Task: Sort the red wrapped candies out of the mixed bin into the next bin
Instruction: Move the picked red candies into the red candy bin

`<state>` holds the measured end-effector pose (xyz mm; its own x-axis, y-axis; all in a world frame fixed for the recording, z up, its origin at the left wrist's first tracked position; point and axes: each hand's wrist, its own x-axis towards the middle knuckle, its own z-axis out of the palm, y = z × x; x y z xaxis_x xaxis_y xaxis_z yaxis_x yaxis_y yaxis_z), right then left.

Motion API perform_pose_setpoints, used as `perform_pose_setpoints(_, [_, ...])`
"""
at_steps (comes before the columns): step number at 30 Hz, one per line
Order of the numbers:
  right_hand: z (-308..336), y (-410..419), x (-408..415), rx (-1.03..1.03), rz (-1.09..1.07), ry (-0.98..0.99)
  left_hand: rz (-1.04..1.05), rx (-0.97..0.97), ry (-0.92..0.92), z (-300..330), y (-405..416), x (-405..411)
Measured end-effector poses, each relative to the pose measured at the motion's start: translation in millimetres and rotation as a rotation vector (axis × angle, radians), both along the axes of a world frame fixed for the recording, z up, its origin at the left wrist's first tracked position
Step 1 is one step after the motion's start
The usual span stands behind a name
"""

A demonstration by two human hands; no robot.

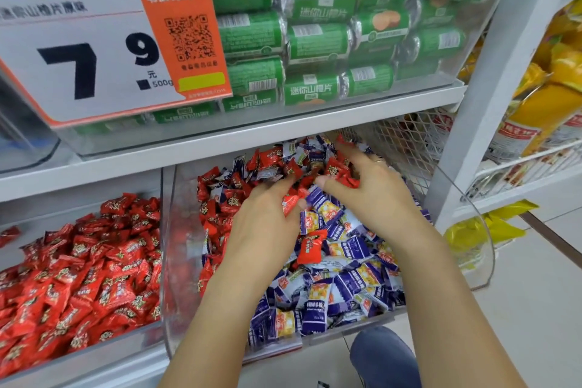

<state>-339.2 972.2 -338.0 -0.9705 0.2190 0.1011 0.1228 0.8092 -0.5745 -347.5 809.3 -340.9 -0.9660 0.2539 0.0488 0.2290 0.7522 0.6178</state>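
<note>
**A:** What does the head camera see?

**B:** A clear mixed bin [176, 261] on a shop shelf, full of red candies [220, 201] and purple candies [346, 290]. Both hands are inside it.

**A:** What is the left hand doing?

**B:** The left hand [264, 224] sits in the middle of the mixed bin. Its fingers [280, 186] are curled round a red candy [289, 203], with the thumb pressing on it.

**A:** And the right hand?

**B:** The right hand [374, 195] is near the back of the mixed bin. Its fingers [348, 151] are bent over some red candies [349, 179] and hold them.

**A:** Where is the next bin?

**B:** The next bin [162, 323] is just left of the mixed bin, touching it. It holds only red candies. Above the mixed bin are green packs [318, 41] and a big price sign [94, 50].
</note>
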Motion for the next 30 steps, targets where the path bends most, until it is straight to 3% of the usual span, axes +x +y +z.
perform_pose_setpoints(7, [-4.1,-6.0,-0.5,0.042,0.039,0.07,-0.098,-0.116,-0.095,-0.8,-3.9,-7.6])
perform_pose_setpoints(13, [0.1,4.4,13.2,0.021,0.076,0.123,-0.128,-0.22,-0.017,0.9,-11.1,-2.4])
perform_pose_setpoints(19, [7.3,17.0,26.2,-0.154,0.023,0.251,0.015,-0.12,0.18,10.3,-18.7,7.3])
perform_pose_setpoints(24, [12.3,21.8,34.0,-0.436,-0.06,0.306,0.074,0.001,0.249,21.8,-28.6,18.9])
perform_pose_setpoints(27, [21.1,18.9,39.5,-0.508,-0.041,0.308,0.023,0.073,0.267,27.0,-38.8,27.0])
perform_pose_setpoints(30, [33.4,6.0,46.1,-0.539,0.099,0.252,-0.025,0.248,0.169,34.0,-64.5,38.9])
